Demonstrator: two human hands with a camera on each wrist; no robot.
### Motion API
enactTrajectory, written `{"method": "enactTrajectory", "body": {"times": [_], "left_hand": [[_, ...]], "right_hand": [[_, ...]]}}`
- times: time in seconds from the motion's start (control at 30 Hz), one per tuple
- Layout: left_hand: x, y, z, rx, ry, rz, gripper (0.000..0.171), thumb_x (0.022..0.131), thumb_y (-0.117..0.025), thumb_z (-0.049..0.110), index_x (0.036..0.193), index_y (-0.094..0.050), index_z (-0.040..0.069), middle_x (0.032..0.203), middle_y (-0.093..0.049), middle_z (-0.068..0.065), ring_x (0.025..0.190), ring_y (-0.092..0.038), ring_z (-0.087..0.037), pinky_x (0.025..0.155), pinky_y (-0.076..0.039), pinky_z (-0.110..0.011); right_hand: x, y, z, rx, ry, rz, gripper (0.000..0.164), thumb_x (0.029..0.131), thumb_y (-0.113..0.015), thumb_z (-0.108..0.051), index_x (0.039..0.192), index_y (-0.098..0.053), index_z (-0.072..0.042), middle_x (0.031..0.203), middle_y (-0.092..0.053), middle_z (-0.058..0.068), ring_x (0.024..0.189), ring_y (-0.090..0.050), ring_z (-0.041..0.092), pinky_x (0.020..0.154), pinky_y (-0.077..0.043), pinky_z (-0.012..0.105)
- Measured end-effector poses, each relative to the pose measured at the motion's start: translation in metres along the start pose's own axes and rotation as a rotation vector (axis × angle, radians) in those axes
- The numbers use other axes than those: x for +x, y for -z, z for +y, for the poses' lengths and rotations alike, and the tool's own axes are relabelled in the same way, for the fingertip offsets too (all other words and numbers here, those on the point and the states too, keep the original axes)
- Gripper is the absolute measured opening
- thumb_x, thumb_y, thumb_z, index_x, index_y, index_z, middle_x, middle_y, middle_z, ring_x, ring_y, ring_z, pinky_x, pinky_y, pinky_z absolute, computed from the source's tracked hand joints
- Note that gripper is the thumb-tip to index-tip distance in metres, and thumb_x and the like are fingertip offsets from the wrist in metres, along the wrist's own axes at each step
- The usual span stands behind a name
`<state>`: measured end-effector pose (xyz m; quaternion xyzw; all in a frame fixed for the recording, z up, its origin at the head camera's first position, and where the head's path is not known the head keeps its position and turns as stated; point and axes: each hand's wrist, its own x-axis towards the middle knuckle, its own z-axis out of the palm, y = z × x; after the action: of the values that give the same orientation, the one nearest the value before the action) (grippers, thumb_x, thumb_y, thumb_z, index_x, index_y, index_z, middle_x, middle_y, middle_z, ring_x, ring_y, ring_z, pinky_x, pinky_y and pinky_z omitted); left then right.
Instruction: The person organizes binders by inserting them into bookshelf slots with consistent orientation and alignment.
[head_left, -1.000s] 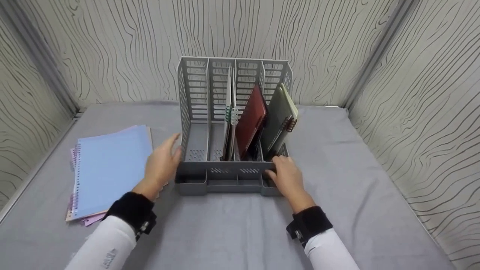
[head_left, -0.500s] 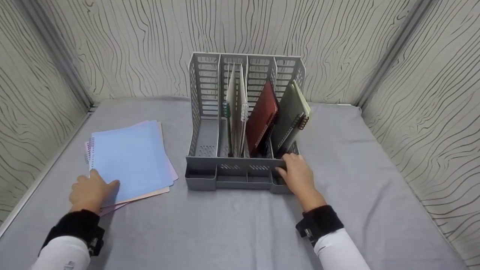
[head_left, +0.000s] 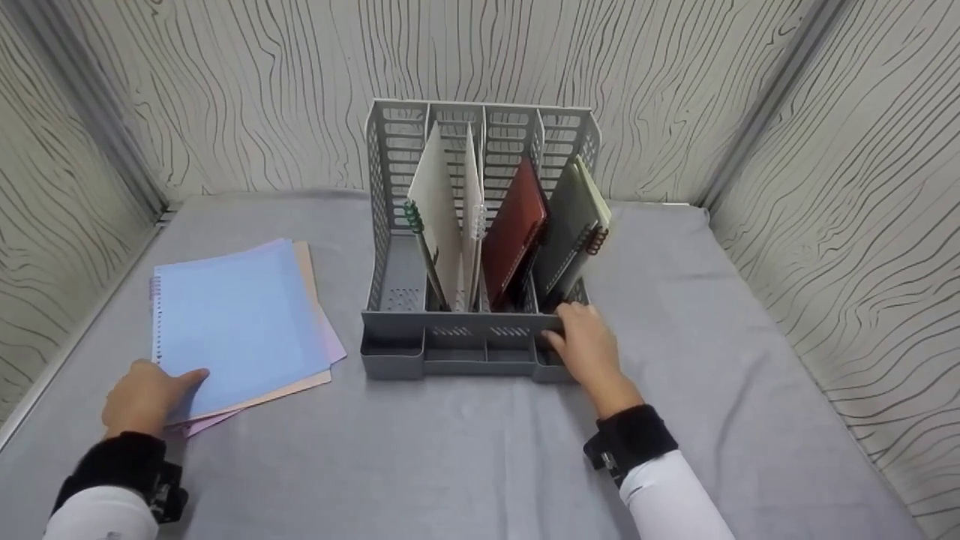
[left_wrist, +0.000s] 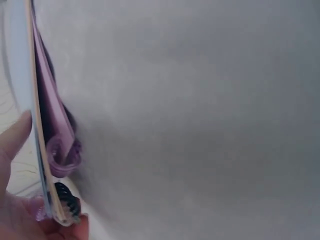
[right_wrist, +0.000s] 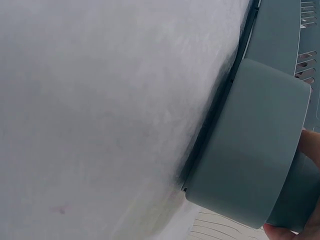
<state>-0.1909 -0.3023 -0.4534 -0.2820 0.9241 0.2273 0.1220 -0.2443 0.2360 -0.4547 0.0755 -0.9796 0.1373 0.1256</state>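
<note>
My left hand grips the near-left corner of a stack of spiral notebooks, its thumb on the blue cover. In the left wrist view the fingers curl below the coils, and a pink notebook with a purple coil fans away underneath. My right hand grips the front right corner of a grey desktop file organizer. Standing in its slots are a green-coiled notebook leaning left, a white-coiled notebook, a red notebook and a dark green notebook.
A grey cloth covers the table. Patterned panels close off the back and both sides. Small trays line the organizer's front, and its leftmost slot holds no upright notebook.
My left hand has moved from beside the organizer to the stack's near-left corner and taken hold there. The green-coiled notebook has tipped left. My right hand keeps its grip on the organizer.
</note>
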Motion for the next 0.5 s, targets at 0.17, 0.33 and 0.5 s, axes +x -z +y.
{"method": "enactTrajectory", "body": {"times": [0.17,0.33,0.5], "left_hand": [[0.0,0.001,-0.01,-0.086,-0.015,0.072,0.076,0.082,-0.068,0.043,0.108,-0.035,-0.02,0.089,-0.047,-0.03,0.074,-0.048,-0.033,0.055,-0.043,-0.037],[0.003,0.005,-0.016,-0.202,-0.089,0.07,0.076,0.086,-0.063,0.037,0.117,-0.031,-0.024,0.108,-0.043,-0.041,0.094,-0.048,-0.046,0.079,-0.045,-0.052],[0.01,0.01,-0.019,-0.347,-0.15,-0.111,0.081,0.094,-0.042,0.044,0.132,-0.019,-0.023,0.131,-0.026,-0.044,0.12,-0.033,-0.053,0.1,-0.032,-0.055]], "right_hand": [[-0.002,-0.002,-0.002,0.004,-0.003,-0.022,0.022,0.085,-0.069,-0.025,0.093,-0.056,-0.008,0.094,-0.059,0.007,0.09,-0.052,0.026,0.07,-0.046,0.042],[-0.001,-0.004,-0.004,0.008,0.011,-0.021,0.023,0.084,-0.07,-0.025,0.093,-0.056,-0.008,0.093,-0.059,0.006,0.088,-0.052,0.025,0.069,-0.046,0.042],[-0.001,-0.004,-0.003,-0.003,0.013,-0.012,0.023,0.084,-0.07,-0.025,0.093,-0.057,-0.008,0.093,-0.058,0.006,0.089,-0.052,0.025,0.07,-0.047,0.041]]}}
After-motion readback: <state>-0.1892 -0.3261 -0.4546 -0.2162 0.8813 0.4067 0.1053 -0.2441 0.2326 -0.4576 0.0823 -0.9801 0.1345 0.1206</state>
